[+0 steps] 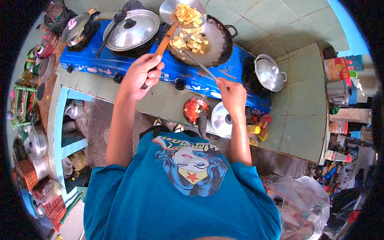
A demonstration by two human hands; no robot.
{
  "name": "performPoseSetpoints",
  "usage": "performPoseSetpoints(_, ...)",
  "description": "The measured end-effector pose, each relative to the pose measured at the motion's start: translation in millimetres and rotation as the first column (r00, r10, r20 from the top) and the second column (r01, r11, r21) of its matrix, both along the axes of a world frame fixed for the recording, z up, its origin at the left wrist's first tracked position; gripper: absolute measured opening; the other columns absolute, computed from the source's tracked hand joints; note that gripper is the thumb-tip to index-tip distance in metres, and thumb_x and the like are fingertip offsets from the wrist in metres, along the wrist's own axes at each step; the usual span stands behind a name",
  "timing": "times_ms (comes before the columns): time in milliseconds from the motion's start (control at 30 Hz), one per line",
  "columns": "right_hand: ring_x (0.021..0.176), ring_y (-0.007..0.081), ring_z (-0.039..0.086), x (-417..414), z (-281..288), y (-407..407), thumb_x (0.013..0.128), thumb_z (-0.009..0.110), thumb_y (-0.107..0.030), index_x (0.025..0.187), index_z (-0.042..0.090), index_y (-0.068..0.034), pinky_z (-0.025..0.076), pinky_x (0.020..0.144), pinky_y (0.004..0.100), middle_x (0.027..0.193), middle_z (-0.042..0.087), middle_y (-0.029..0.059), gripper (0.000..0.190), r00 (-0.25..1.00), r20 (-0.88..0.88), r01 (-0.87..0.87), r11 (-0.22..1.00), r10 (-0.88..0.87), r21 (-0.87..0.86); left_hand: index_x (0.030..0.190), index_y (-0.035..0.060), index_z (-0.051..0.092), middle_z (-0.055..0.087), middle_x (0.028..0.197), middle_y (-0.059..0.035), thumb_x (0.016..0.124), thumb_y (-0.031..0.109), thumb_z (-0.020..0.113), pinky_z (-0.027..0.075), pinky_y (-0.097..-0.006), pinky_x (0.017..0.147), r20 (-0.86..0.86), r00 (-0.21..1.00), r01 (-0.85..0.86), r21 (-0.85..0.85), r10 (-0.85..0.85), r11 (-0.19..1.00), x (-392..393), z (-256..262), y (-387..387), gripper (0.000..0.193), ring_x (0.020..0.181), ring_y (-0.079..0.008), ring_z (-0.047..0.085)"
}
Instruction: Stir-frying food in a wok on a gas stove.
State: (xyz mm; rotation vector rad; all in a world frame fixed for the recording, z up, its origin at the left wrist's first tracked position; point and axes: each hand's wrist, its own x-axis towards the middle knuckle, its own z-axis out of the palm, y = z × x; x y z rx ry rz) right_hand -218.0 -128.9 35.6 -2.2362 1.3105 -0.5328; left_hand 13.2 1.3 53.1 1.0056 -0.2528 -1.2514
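My left hand (pixel 144 75) grips the wooden handle (pixel 166 40) of a perforated metal skimmer (pixel 168 13), raised over the far left part of a wok (pixel 219 42). Golden fried slices (pixel 188 14) are heaped in the skimmer. In the wok, more pale yellow slices (pixel 196 45) lie in a little oil. The thin metal handle of a utensil (pixel 202 66) is in my right hand (pixel 232 94), and its far end reaches into the wok among the slices. The wok sits on a blue gas stove (pixel 162 69).
Left of the wok stands a lidded pan (pixel 132 30) with a dark ladle (pixel 112 31) across it. A small lidded pot (pixel 270 73) sits at right. On the tiled ledge are a stone mortar (pixel 192 112) holding red paste, its pestle (pixel 202 124), and a metal lid (pixel 220 120).
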Motion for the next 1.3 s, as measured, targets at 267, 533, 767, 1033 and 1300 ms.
performPoseSetpoints(267,0.058,0.0137,0.058,-10.7,8.1,-2.7,0.08,0.063,-0.025,0.096,0.068,-0.008,0.044,0.057,0.0286,0.064,0.061,0.0142,0.024,0.997,0.031,0.063,0.998,-0.064,0.024,0.102,0.0031,0.049,0.049,0.075,-0.0008,0.09,0.017,0.052,0.028,-0.0129,0.034,-0.004,1.0,0.002,-0.018,-0.002,1.0,2.0,-7.3,-4.1,0.018,0.049,0.0001,0.037)
performPoseSetpoints(533,0.064,0.0276,0.063,-37.5,34.1,-18.8,0.08,0.06,-0.029,0.093,0.069,-0.012,0.047,0.06,0.0343,0.069,0.063,0.0152,0.023,0.983,-0.063,0.171,0.985,-0.17,0.014,0.093,0.0042,0.043,0.048,0.071,-0.0016,0.088,0.015,0.056,0.029,-0.0165,0.037,0.038,0.999,-0.009,0.014,0.009,1.0,-2.3,-27.2,-16.3,0.017,0.05,-0.0027,0.039)
performPoseSetpoints(767,0.068,0.0157,0.063,-36.6,66.5,-41.5,0.08,0.063,-0.032,0.098,0.068,-0.011,0.046,0.065,0.0292,0.074,0.066,0.0117,0.028,0.974,-0.093,0.189,0.97,-0.205,-0.154,0.096,0.0039,0.044,0.047,0.071,-0.0015,0.089,0.015,0.055,0.029,-0.0175,0.038,0.067,0.998,-0.028,0.083,0.023,0.996,-12.8,-38.0,-21.0,0.018,0.05,-0.0037,0.039)
performPoseSetpoints(1033,0.057,0.031,0.058,-14.2,36.2,-45.7,0.08,0.061,-0.019,0.097,0.068,-0.014,0.046,0.052,0.0404,0.065,0.059,0.0131,0.02,0.999,-0.043,-0.016,0.8,-0.013,-0.6,0.089,0.0039,0.045,0.048,0.072,-0.0022,0.089,0.013,0.054,0.028,-0.0153,0.037,-0.199,0.978,0.069,-0.009,-0.07,0.998,-13.8,-44.9,-19.7,0.013,0.05,-0.0022,0.038)
performPoseSetpoints(1300,0.051,0.0269,0.054,-15.2,36.5,-34.2,0.077,0.063,-0.013,0.095,0.069,-0.014,0.043,0.047,0.0384,0.059,0.052,0.0091,0.019,0.995,-0.079,-0.003,0.736,-0.068,-0.677,0.092,0.0018,0.048,0.05,0.073,-0.0033,0.089,0.013,0.053,0.028,-0.0141,0.035,-0.317,0.939,0.117,-0.074,-0.135,0.99,-11.3,-50.4,-17.8,0.013,0.05,-0.0021,0.038)
